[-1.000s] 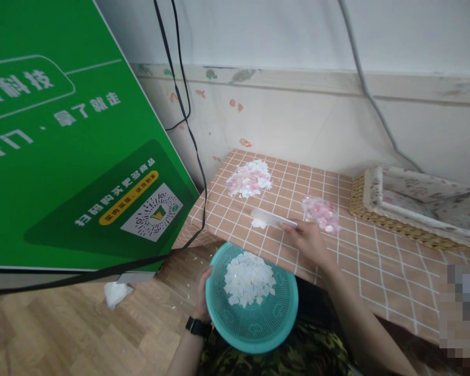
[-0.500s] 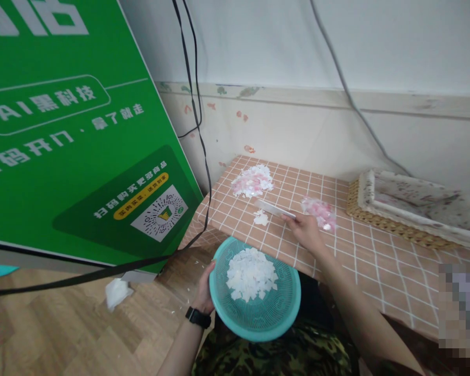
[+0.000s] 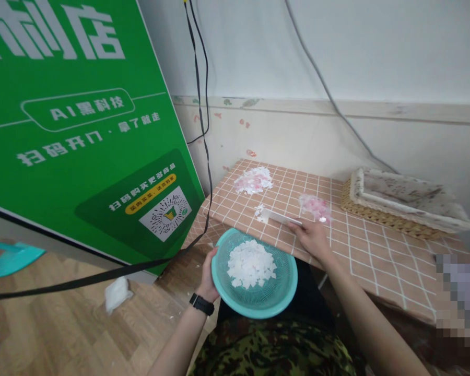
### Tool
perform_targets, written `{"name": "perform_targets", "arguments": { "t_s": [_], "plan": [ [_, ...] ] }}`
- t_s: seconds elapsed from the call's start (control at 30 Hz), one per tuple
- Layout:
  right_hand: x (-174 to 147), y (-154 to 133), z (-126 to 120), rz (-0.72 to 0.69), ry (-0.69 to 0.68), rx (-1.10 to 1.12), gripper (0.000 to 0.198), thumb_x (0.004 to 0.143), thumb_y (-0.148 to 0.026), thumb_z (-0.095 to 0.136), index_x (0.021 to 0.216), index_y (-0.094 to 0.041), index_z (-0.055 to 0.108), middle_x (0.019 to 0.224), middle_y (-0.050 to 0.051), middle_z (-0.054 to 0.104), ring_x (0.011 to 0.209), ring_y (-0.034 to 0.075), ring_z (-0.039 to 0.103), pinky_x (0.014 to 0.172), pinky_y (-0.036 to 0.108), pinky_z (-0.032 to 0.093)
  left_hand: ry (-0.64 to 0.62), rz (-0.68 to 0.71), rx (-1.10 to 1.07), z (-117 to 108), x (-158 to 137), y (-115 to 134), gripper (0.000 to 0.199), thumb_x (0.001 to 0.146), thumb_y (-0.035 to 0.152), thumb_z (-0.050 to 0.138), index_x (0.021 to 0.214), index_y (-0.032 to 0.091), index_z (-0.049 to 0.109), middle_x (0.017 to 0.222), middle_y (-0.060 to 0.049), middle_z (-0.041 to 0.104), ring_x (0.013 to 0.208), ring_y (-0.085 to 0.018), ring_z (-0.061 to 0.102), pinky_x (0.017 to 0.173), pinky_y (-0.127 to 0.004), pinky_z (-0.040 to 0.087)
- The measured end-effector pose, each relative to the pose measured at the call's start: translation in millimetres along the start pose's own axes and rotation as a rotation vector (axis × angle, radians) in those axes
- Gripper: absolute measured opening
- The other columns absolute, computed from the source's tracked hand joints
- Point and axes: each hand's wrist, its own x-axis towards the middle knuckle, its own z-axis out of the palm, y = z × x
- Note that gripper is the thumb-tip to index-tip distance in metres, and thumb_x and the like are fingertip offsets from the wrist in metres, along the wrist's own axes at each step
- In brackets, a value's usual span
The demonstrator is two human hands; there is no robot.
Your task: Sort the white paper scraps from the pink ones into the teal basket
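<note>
My left hand [image 3: 209,277], with a black watch on the wrist, grips the left rim of a teal plastic colander [image 3: 289,284]. A heap of white flakes [image 3: 251,265] lies inside it. The colander is just below the table's front edge. Over the tabletop, my right hand [image 3: 314,237] is closed on one end of a flat white strip [image 3: 281,216]. The strip's far end meets a small patch of white flakes [image 3: 260,211]. Farther back lies a pile of white and pink flakes [image 3: 254,180]. Another pink pile [image 3: 317,209] is just beyond my right hand.
A brown checked cloth [image 3: 376,256] covers the table. At its back right stands a cloth-lined wicker basket [image 3: 399,222]. A green cabinet [image 3: 102,209] stands at the left, with a black strap [image 3: 102,279] in front. A white packet [image 3: 117,294] lies on the floor.
The strip in my right hand has shifted slightly rightward and down across the small flake patch. My left hand still holds the colander. The camera view has shifted a little.
</note>
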Motion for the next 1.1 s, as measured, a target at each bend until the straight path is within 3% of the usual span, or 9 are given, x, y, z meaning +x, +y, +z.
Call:
{"name": "perform_targets", "arguments": {
  "t_s": [0.1,0.27,0.33,0.53,0.73,1.0,1.1],
  "plan": [
    [-4,-7,1,-0.030,-0.053,0.035,0.036,0.086,-0.045,0.045,0.077,-0.019,0.068,0.058,0.002,0.061,0.051,0.016,0.054,0.052,0.028,0.036,-0.031,-0.021,0.001,1,0,2,0.038,0.072,0.041,0.061,0.099,0.015,0.066,0.088,-0.010,0.073,0.087,-0.029,0.066,0.082,-0.042,0.050],
    [-11,-8,5,0.032,0.039,0.025,0.044,0.084,-0.051,0.045,0.054,-0.019,0.051,0.044,-0.002,0.043,0.042,0.012,0.039,0.044,0.027,0.025,-0.040,0.007,-0.006,2,-1,6,0.033,0.071,0.039,0.063,0.094,0.015,0.066,0.088,-0.009,0.073,0.088,-0.029,0.066,0.082,-0.042,0.050],
    [-9,-10,8,0.041,0.002,0.039,0.045,0.083,-0.052,0.046,0.052,-0.019,0.048,0.043,-0.003,0.041,0.042,0.011,0.037,0.044,0.026,0.024,-0.032,0.014,-0.007,2,-1,7,0.032,0.071,0.038,0.063,0.094,0.016,0.066,0.088,-0.009,0.073,0.087,-0.028,0.066,0.081,-0.041,0.050],
    [21,-25,22,-0.110,-0.140,0.077,0.037,0.086,-0.046,0.044,0.065,-0.018,0.059,0.055,0.000,0.055,0.051,0.013,0.046,0.051,0.027,0.031,-0.068,-0.002,-0.001,-4,3,6,0.034,0.071,0.040,0.063,0.095,0.015,0.065,0.084,-0.010,0.073,0.085,-0.028,0.067,0.080,-0.041,0.050],
    [36,-7,21,-0.026,0.033,0.008,0.044,0.083,-0.052,0.044,0.057,-0.017,0.053,0.052,0.001,0.052,0.049,0.013,0.043,0.048,0.026,0.029,-0.077,0.051,-0.004,-5,6,6,0.029,0.072,0.036,0.063,0.093,0.016,0.064,0.085,-0.008,0.073,0.081,-0.026,0.067,0.078,-0.039,0.051],
    [13,-13,18,-0.084,-0.050,0.015,0.044,0.085,-0.049,0.044,0.055,-0.018,0.052,0.046,-0.001,0.047,0.045,0.011,0.039,0.045,0.026,0.025,-0.103,0.027,-0.001,-6,5,6,0.027,0.073,0.037,0.062,0.091,0.016,0.065,0.078,-0.008,0.073,0.080,-0.027,0.068,0.078,-0.040,0.050],
    [3,-13,13,-0.048,0.087,-0.051,0.044,0.085,-0.048,0.046,0.052,-0.018,0.048,0.044,-0.002,0.044,0.043,0.011,0.038,0.045,0.026,0.024,-0.124,-0.004,-0.006,-5,3,8,0.030,0.073,0.038,0.062,0.092,0.015,0.066,0.080,-0.009,0.073,0.081,-0.027,0.067,0.079,-0.040,0.050]
  ]
}}
